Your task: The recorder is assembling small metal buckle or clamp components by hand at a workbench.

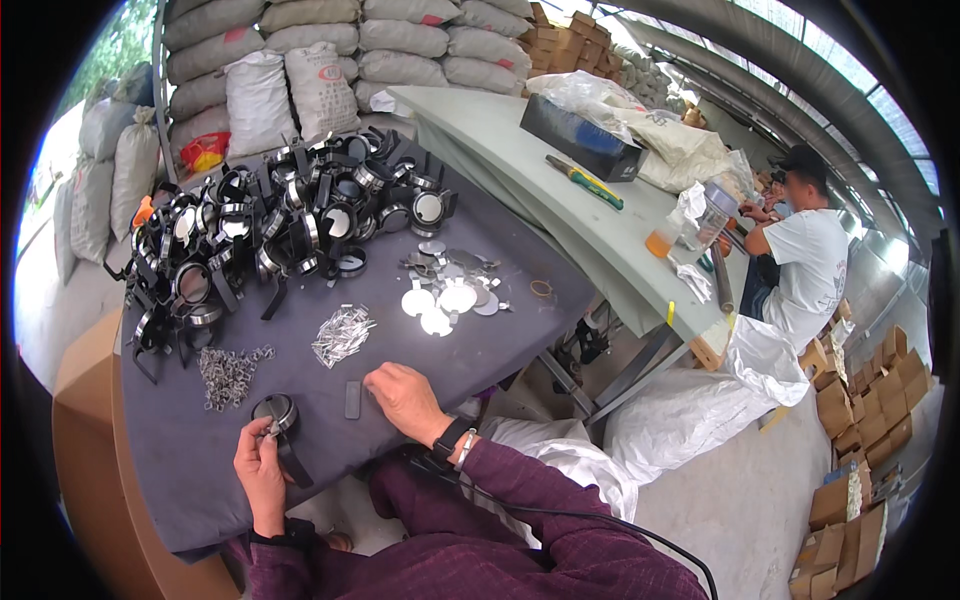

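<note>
My left hand (260, 467) is closed on a watch (277, 412) with a round case and a black strap, near the front edge of the dark cloth-covered table (200, 480). Fingers bent together, my right hand (408, 402) rests on the cloth; whatever it may pinch is hidden. Just left of its fingertips lies a small dark grey rectangular bar (352, 400). Beyond the hands are a heap of small metal buckles (233, 376), a pile of thin silvery metal pieces (343, 335) and scattered shiny round discs (457, 297). Many similar black watches (290, 215) fill the far side.
To the right stands a pale green table (480, 125) with a black box (580, 138), a green-handled tool (590, 185) and a jar of orange liquid (663, 240). White sacks (690, 410) lie below it. Another person (808, 255) sits beyond. A cardboard box (90, 430) borders my left.
</note>
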Tool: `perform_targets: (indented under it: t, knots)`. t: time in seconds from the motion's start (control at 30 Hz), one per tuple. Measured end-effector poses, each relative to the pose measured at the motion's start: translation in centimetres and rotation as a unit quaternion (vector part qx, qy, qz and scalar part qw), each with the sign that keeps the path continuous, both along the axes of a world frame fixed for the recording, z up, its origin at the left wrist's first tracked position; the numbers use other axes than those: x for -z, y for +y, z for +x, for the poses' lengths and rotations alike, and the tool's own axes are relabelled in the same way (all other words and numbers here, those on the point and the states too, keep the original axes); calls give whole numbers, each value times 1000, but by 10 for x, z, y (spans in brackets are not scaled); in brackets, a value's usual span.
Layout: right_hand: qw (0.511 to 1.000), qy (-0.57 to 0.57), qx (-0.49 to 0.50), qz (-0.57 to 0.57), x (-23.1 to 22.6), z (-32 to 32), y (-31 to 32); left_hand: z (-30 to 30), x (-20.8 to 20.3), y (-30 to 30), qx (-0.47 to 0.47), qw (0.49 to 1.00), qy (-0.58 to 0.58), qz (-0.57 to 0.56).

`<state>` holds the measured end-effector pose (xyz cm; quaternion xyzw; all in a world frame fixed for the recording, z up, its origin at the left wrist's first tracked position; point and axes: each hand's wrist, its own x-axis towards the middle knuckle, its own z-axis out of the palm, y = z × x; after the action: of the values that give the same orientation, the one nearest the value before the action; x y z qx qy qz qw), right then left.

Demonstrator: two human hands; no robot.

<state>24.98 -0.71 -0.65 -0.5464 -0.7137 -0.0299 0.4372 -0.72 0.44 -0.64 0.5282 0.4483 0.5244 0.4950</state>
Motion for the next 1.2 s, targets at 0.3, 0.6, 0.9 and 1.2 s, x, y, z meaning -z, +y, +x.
perform_targets:
  t: [0.3, 0.6, 0.9, 1.2]
  knots:
    - [1000, 6, 5, -6, -1, -1, -2, -1, 2, -1, 1, 1000, 0, 3]
    - [1000, 12, 8, -24, -5, -2, -2, 0, 0, 0, 1, 1000, -7, 3]
    - [1000, 13, 11, -20, 2, 1, -1, 4, -8, 0, 14, 1000, 4, -4]
    - [1000, 0, 15, -15, -1, -2, -5, 8, -7, 0, 10, 1000, 15, -3]
